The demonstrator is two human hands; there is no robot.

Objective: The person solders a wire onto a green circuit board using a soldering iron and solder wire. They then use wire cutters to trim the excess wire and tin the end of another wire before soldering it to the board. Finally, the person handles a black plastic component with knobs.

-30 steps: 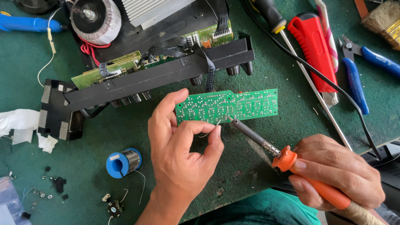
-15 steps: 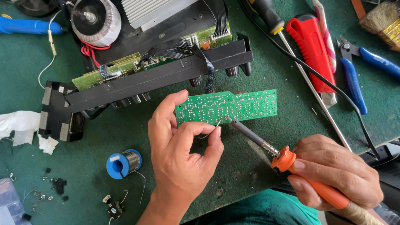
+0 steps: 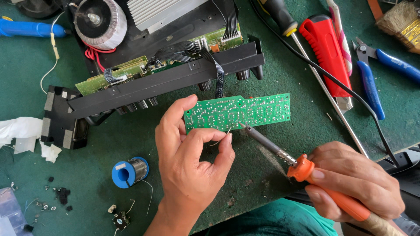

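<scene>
Pinching solder wire (image 3: 218, 139) against the green circuit board (image 3: 238, 112), left hand (image 3: 188, 161) curls — right hand (image 3: 354, 181) clamps the soldering iron (image 3: 306, 170).

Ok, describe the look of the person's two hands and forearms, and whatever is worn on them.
Both are bare: the left hand and right hand have no gloves, rings or watch. No sleeve shows on the left forearm, which is uncovered to the frame edge. Fingernails are short and unpainted. No markings or bandages are visible.
</scene>
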